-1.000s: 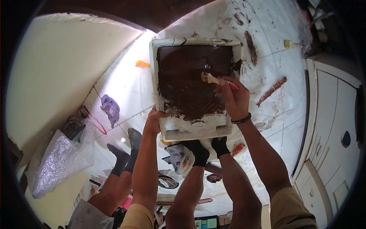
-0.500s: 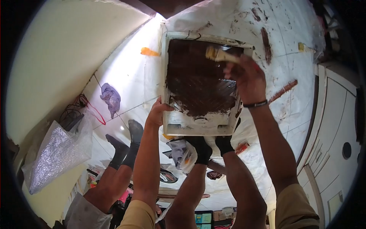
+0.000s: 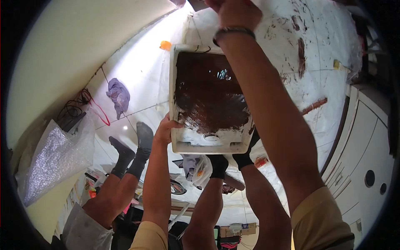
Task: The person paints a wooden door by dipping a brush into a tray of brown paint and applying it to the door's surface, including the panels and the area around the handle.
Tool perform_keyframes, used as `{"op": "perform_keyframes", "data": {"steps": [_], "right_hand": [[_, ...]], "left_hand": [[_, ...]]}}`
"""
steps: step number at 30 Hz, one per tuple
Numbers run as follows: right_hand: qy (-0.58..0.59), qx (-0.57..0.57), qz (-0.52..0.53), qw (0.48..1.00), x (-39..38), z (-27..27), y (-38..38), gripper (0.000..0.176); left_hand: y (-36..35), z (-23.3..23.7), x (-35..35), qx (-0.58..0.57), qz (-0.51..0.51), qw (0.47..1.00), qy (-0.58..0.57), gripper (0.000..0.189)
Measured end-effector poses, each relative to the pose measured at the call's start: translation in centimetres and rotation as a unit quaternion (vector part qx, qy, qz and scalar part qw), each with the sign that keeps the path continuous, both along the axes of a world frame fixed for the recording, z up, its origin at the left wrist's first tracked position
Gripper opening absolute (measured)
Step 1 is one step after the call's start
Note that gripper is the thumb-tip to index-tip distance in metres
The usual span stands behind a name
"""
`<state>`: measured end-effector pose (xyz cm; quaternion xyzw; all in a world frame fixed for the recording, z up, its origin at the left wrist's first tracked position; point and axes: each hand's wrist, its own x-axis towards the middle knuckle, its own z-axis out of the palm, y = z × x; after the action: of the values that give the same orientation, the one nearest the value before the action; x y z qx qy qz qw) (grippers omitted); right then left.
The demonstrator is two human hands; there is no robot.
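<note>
A white rectangular tray (image 3: 189, 148) with a layer of dark brown liquid (image 3: 208, 83) is between my legs and the far floor. My left hand (image 3: 166, 128) grips its left edge near the lower corner, thumb over the rim. My right hand (image 3: 238, 14) is beyond the tray's far edge at the top of the view, its fingers curled and partly cut off by the frame. What it holds cannot be made out; the brush is not visible. My right forearm passes over the tray's right side.
Another person's legs (image 3: 118, 175) in dark socks are at the left. A purple cloth (image 3: 118, 96), bubble wrap (image 3: 56, 156), cables (image 3: 75, 106) and an orange object (image 3: 165, 45) lie about. Brown smears mark the floor sheet (image 3: 325, 87). A white cabinet (image 3: 358, 137) stands right.
My right hand has moved up from over the tray, past its far edge, and the brush has gone out of sight. My left hand still holds the tray, which sits slightly more left in view.
</note>
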<state>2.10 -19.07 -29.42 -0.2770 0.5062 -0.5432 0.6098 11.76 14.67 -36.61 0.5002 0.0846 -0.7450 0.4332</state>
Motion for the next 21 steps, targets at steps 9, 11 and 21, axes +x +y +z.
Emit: {"op": "perform_keyframes", "data": {"steps": [9, 11, 21], "right_hand": [[-0.002, 0.097, -0.071, 0.993, -2.3, -3.3, 1.0, 0.018], [0.091, 0.066, -0.041, 0.993, -0.4, -5.7, -0.6, 0.018], [-0.014, 0.102, -0.062, 0.993, -3.6, 0.8, 2.1, 0.02]], "left_hand": [[-0.7, 1.4, -0.8, 0.008, 0.016, 1.0, -0.006, 0.054], [-1.7, 2.4, -0.8, 0.006, 0.013, 1.0, -0.002, 0.054], [-2.9, 2.5, -1.0, -0.005, 0.006, 1.0, 0.014, 0.057]]}}
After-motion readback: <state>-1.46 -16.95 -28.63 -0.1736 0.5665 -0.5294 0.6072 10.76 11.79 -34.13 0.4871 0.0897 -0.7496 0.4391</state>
